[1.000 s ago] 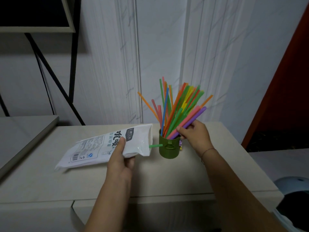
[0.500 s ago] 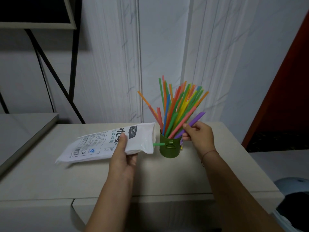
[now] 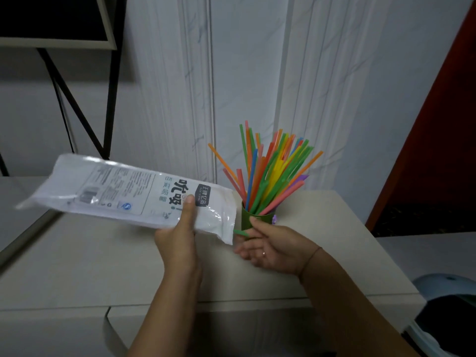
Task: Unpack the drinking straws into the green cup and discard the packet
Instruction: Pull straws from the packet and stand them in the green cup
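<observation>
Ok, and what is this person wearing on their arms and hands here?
The left forearm and right forearm are bare, no sleeves in view. The right hand has a thin ring on one finger, and a thin dark band circles its wrist. The left hand shows no ring or band on the visible side.

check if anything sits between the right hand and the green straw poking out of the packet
Nothing visible does. The right hand reaches the green straw right beside the green cup; its grip is unclear. The left hand holds the packet.
</observation>
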Demonstrator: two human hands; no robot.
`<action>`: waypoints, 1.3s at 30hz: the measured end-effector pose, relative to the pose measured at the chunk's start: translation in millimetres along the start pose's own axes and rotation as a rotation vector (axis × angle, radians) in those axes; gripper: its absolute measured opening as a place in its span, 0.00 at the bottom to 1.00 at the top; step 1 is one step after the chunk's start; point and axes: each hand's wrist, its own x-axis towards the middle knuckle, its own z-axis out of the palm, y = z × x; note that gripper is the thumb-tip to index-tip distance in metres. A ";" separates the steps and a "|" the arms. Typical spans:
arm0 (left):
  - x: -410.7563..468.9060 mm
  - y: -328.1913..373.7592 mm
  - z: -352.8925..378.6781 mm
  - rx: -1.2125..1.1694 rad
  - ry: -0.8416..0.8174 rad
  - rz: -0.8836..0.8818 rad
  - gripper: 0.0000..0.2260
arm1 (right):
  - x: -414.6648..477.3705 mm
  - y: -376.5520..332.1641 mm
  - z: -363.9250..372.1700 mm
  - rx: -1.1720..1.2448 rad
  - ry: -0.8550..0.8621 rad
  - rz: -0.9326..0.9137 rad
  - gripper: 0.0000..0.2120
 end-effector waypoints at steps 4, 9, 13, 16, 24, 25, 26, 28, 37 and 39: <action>-6.7 4.3 4.2 0.119 -0.072 0.126 0.19 | 10.6 7.9 12.2 0.071 -0.072 0.055 0.23; -5.5 6.7 3.1 0.151 -0.099 0.140 0.18 | 18.2 8.5 11.4 0.223 -0.037 0.046 0.18; 0.8 7.1 -2.4 0.117 -0.059 0.111 0.18 | 17.5 7.8 13.2 0.228 -0.013 -0.025 0.11; 8.5 3.3 -7.9 0.044 -0.002 0.006 0.19 | 16.7 7.7 14.7 0.219 0.018 -0.063 0.05; 26.1 -13.6 -18.0 -0.228 0.085 -0.317 0.05 | 10.1 4.9 18.9 0.069 -0.012 -0.125 0.08; 27.3 -15.1 -17.8 -0.231 0.087 -0.321 0.05 | 9.8 4.7 18.9 0.085 -0.015 -0.156 0.07; 27.9 -16.0 -17.6 -0.229 0.084 -0.325 0.05 | 9.8 4.7 19.0 0.108 -0.008 -0.195 0.06; 28.3 -17.3 -17.1 -0.225 0.073 -0.340 0.05 | 10.7 4.1 17.6 0.144 0.047 -0.284 0.05; 28.3 -14.3 -21.2 -0.192 0.093 -0.445 0.13 | -2.9 -15.4 -5.0 0.139 0.243 -0.429 0.04; 28.1 -14.6 -22.4 -0.188 0.102 -0.475 0.16 | -7.8 -19.2 -13.5 0.139 0.271 -0.447 0.04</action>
